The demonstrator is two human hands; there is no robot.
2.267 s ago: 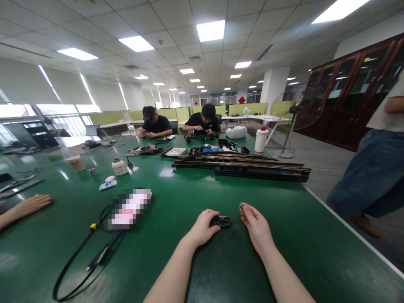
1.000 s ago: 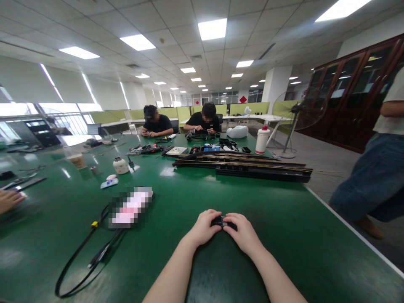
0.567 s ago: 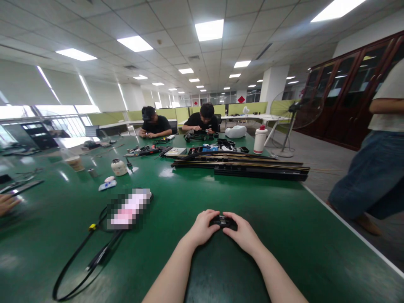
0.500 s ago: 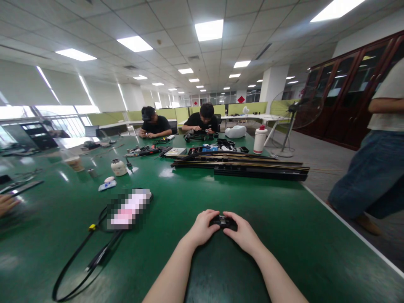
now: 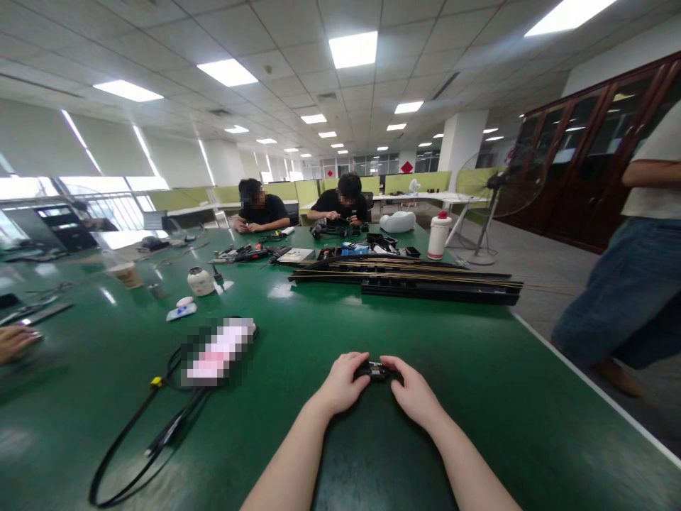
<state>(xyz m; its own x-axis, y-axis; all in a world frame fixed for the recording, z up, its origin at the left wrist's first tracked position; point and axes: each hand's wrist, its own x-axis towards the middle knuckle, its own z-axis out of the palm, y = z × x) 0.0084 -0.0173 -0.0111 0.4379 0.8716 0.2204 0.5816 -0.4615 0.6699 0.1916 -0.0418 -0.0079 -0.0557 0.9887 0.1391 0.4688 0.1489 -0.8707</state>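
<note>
Lower centre, my left hand gripped the black part, best held steady; whether my right hand did, I couldn't tell.

I can't read any words or numbers from here. The tall white plastic bottle with a red cap has red marks, too small for me. The red diamond-shaped sign is too far away. The flat pink-and-white screen is blurry squares.
</note>
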